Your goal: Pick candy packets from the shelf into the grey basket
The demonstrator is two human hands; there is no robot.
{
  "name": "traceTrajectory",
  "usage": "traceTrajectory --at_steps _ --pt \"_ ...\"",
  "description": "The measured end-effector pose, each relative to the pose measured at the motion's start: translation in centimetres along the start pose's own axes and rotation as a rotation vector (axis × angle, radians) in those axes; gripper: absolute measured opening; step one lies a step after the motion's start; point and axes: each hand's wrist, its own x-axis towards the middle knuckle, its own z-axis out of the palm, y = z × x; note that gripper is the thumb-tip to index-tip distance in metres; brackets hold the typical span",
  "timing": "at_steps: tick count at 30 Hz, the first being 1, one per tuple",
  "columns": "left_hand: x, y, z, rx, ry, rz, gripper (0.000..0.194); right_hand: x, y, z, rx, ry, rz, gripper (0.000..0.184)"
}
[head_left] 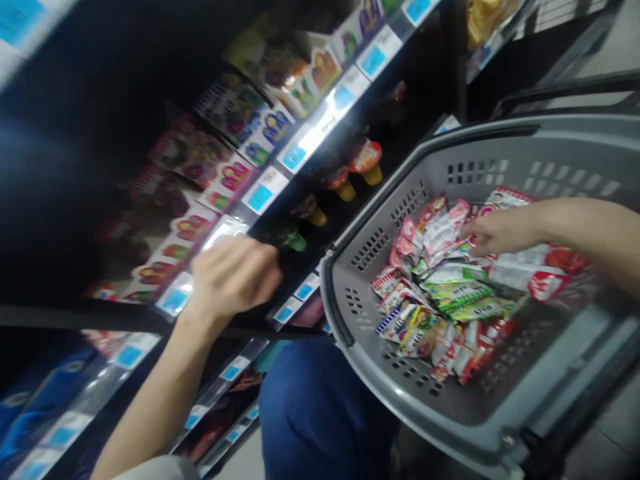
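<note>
My right hand (pixel 487 232) reaches down into a grey shopping basket (pixel 500 410), its fingers curled at a pink-and-white snack packet (pixel 445 233). Several small snack packets in red, green and white lie heaped around it, among them green packets (pixel 460 293) and a white-and-red packet (pixel 530 273) under my wrist. My left hand (pixel 237 273) is closed in a fist in front of the shelf edge, close to the price labels. Nothing sticks out of that fist, and its palm side is hidden.
Dark shelves on the left carry boxed snack packs (pixel 233 177) behind a strip of blue-and-white price labels (pixel 260 197). Small jelly cups (pixel 367 160) stand on a shelf beside the basket. My knee (pixel 320 407) in blue trousers is against the basket's near left side.
</note>
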Motion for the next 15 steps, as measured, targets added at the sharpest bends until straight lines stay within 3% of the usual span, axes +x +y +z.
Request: traceTrajectory --at_steps 2,4,6,10,12,15 --pt "3.0 4.1 2.7 -0.153 -0.187 0.269 0.009 -0.8 -0.5 -0.1 -0.160 -0.159 0.031 0.050" --pt "6.4 7.3 6.0 -0.261 -0.369 0.352 0.021 -1.1 -1.3 -0.2 -0.233 -0.189 0.055 0.059" --pt "9.6 9.0 9.5 -0.349 -0.511 0.347 0.025 -1.3 -1.7 -0.2 -0.259 -0.202 0.066 0.058" --pt "14.4 9.8 15.0 -0.456 -0.751 0.217 0.028 -1.4 -1.5 -0.1 -0.334 -0.231 0.084 0.057" --pt "15.4 10.1 16.7 -0.489 -0.840 0.169 0.023 -1.3 -1.3 -0.2 -0.378 -0.249 0.089 0.054" --pt "15.2 11.9 18.5 -0.577 -0.850 0.154 0.023 -1.0 -1.0 -0.2 -0.405 -0.287 0.072 0.053"
